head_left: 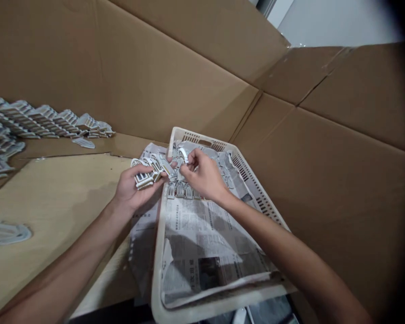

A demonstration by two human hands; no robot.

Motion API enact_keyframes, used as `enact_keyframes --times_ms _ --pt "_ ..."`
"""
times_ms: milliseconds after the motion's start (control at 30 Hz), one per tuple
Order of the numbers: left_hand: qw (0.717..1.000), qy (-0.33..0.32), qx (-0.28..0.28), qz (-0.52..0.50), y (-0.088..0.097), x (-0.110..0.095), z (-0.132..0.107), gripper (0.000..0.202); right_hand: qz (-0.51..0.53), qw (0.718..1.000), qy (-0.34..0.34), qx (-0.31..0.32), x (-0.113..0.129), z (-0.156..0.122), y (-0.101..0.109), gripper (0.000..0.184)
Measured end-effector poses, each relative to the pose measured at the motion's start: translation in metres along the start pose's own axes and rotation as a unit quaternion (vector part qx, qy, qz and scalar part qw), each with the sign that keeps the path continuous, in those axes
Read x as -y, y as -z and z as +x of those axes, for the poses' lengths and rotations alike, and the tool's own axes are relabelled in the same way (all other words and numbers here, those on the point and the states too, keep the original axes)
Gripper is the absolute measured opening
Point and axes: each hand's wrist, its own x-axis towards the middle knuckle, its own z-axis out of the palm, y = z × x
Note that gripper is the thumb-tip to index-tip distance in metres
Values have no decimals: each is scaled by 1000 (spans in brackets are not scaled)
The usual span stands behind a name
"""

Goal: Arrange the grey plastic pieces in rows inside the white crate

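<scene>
My left hand [131, 186] is wrapped around a small stack of flat, white-edged arched pieces [144, 176] with gold and dark markings, just left of the basket's rim. Over the far part of the white plastic basket [160, 243], my right hand [204, 173] has its thumb and fingers pinched at the edge of one such arched piece [184, 155]. Below and around that hand, rows of similar pieces [185, 191] lie on newspaper [202, 234] lining the basket. My right hand covers part of these rows.
Tall cardboard walls [175, 67] stand behind and to the right. Long stacked rows of the same pieces [47, 119] sit at the far left. Single pieces lie apart: one near those stacks [83, 143], another on the pale board [8, 233].
</scene>
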Motion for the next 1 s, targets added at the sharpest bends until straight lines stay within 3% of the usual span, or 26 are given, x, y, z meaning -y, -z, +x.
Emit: enact_keyframes --times_ms 100,200,300,433,733,1000 --pt "993 27 -5 -113 8 -2 -2 41 -125 992 14 -12 -15 -5 21 22" --pt "989 28 -23 -141 16 -3 -4 42 -236 968 -77 40 -59 -13 32 27" --pt "985 32 -21 -166 17 -1 -7 41 -295 928 -194 119 -111 -24 27 38" --pt "972 62 -29 -227 14 0 -13 47 -299 908 -230 182 -154 -37 11 47" --pt "961 59 -26 -269 23 -1 -13 52 -245 923 -241 173 -164 -39 -7 29" --pt "964 47 -21 -260 18 0 -15 58 -178 934 -256 176 -163 -30 -13 25"
